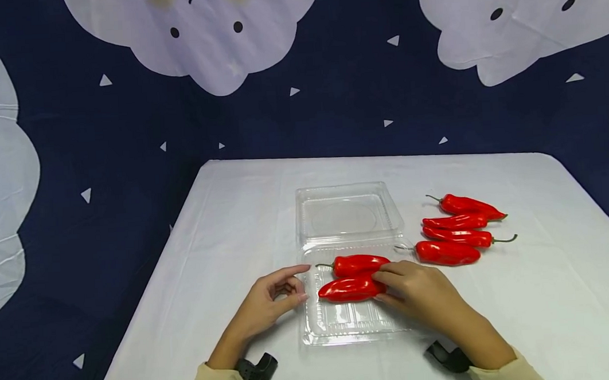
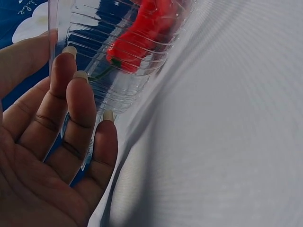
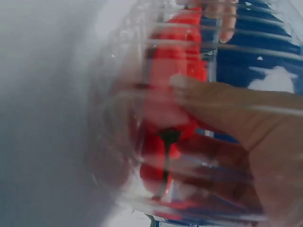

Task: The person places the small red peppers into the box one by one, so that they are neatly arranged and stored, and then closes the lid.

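A clear plastic clamshell box point(image 1: 342, 326) lies with its lid point(image 1: 343, 211) folded back away from the person. Two red peppers are inside the base: a farther one point(image 1: 359, 264) with its green stem pointing left, and a nearer one point(image 1: 348, 290) with its tip to the left. My right hand point(image 1: 418, 290) pinches the nearer pepper at its stem end, which the fingers partly hide; the right wrist view catches this pepper point(image 3: 165, 90) through the box's ribbed wall. At the box's left rim is my left hand point(image 1: 271, 298), fingers loosely bent, fingertips point(image 2: 81, 75) right at the clear wall.
Several more red peppers point(image 1: 457, 236) lie in a loose stack on the white tablecloth point(image 1: 224, 228), right of the box. The lowest one's stem reaches over the box's right edge. Behind the table hangs a dark blue cloth point(image 1: 342, 113) with white clouds.
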`<state>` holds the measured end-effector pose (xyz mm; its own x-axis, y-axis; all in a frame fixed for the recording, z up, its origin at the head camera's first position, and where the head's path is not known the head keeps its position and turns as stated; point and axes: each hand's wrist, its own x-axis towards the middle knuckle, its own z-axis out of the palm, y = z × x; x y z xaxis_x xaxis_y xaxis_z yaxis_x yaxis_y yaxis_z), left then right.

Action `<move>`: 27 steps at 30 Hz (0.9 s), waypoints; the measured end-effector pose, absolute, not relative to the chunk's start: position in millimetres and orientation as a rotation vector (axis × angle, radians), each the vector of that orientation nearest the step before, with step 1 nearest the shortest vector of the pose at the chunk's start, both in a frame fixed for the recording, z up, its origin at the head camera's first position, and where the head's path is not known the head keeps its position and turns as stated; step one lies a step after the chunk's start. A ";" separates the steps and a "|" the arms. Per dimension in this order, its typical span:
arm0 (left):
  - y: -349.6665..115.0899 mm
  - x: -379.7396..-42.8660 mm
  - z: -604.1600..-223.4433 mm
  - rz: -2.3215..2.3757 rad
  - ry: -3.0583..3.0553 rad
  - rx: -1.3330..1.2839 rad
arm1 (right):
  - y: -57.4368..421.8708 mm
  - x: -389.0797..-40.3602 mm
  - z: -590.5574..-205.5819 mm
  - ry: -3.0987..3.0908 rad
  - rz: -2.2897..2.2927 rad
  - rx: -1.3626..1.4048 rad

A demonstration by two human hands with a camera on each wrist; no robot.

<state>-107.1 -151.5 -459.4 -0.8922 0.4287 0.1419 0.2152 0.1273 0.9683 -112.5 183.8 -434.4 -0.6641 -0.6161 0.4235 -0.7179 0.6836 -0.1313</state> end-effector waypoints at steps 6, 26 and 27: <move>-149.8 -108.1 -460.3 1.863 2.216 0.651 | 198.9 -110.9 -419.7 -2.492 0.575 1.005; -153.8 -108.3 -460.9 1.854 2.238 0.635 | 353.5 -139.2 -457.9 -2.602 1.291 0.241; -153.6 -108.7 -461.4 1.853 2.238 0.643 | 353.3 -138.5 -460.2 -2.613 1.284 0.240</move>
<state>-108.7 -153.6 -461.4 -0.8935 0.4255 0.1434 0.2204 0.1374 0.9657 -138.5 353.3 -460.2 -0.9625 -0.0496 0.2667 -0.2414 0.6053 -0.7586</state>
